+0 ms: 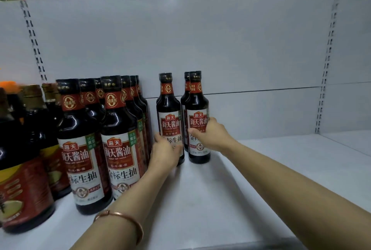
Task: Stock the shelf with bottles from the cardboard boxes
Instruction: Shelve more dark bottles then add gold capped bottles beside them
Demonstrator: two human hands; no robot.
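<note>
L hand [164, 152] gripped bottle [170, 117], R hand [208, 135] gripped neighbour bottle [197, 117]; both upright at shelf [261, 179] back, prob. being pushed deep so front rows fit. Boxes not seen.

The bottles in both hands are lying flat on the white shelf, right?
Not quite. The head view shows both bottles standing upright: the left hand holds one bottle and the right hand holds another on the white shelf.
</note>
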